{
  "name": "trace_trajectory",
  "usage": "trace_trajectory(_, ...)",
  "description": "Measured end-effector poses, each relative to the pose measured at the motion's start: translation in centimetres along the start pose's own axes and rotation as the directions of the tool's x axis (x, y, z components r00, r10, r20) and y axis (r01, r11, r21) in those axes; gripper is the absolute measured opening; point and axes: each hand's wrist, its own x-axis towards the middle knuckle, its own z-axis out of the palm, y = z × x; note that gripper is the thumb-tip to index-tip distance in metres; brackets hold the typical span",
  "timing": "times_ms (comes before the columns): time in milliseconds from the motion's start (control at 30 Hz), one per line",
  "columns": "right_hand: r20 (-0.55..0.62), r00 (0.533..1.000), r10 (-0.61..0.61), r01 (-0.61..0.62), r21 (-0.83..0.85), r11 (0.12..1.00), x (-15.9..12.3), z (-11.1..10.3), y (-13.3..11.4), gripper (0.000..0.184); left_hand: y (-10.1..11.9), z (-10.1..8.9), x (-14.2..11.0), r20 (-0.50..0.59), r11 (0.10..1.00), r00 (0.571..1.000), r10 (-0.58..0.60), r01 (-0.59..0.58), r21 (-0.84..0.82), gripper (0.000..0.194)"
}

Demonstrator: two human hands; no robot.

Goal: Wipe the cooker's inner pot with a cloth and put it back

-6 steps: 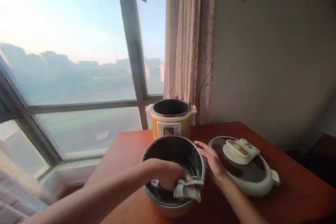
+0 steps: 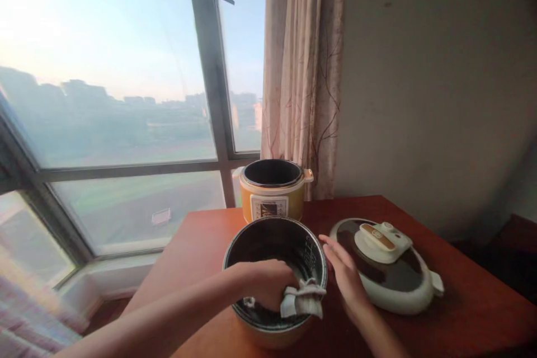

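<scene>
A dark inner cooking pot (image 2: 289, 243) stands on the red-brown table (image 2: 474, 302) in front of me. My left hand (image 2: 264, 288) reaches inside it, closed around a crumpled grey-white cloth (image 2: 302, 301) that hangs over the pot's near right rim. My right hand (image 2: 344, 271) lies flat against the pot's outer right side, fingers stretched out. Just right of that hand lies the cooker lid (image 2: 388, 265), cream with a dark top and a gold-trimmed handle.
The yellow-and-cream pressure cooker body (image 2: 273, 193) stands open at the table's far edge. Behind it are a large window (image 2: 117, 95) and a patterned curtain (image 2: 302, 67). A plain wall runs along the right. A striped fabric shows at the bottom left.
My left hand with the cloth has shifted slightly along the pot's inside. My right hand has slid a little lower on the pot's side. The view has nudged.
</scene>
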Motion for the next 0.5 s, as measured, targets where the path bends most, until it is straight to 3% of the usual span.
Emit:
trace_trajectory(67,-0.041,0.998,0.038,-0.04,-0.038,0.998,-2.5,-0.4,0.5,0.068,-0.1,0.6,0.1,-0.048,0.997,0.997,-0.069,0.066,-0.05,0.02)
trace_trajectory(167,0.025,0.99,0.141,-0.139,-0.06,0.988,-5.8,-0.4,1.4,0.085,0.0,1.4,0.5,-0.096,0.978,0.983,-0.158,0.142,-0.155,0.02)
trace_trajectory(267,-0.028,0.997,0.074,-0.075,-0.064,0.995,-7.0,0.3,1.9,0.088,0.2,1.8,1.3,-0.143,0.916,0.956,-0.256,0.193,-0.351,0.016)
trace_trajectory(367,-0.134,0.991,-0.014,0.002,-0.09,0.996,-6.7,0.8,1.9,0.083,0.3,2.2,2.5,-0.161,0.736,0.899,-0.407,0.218,-0.641,0.009)
trace_trajectory(433,-0.105,0.994,0.001,-0.013,-0.112,0.994,-6.6,0.8,1.6,0.083,0.3,2.3,3.4,-0.145,0.589,0.848,-0.511,0.221,-0.778,0.01)
trace_trajectory(500,-0.026,0.999,0.04,-0.043,-0.112,0.993,-6.8,0.8,1.4,0.087,0.1,2.3,4.4,-0.137,0.508,0.8,-0.584,0.228,-0.831,0.018)
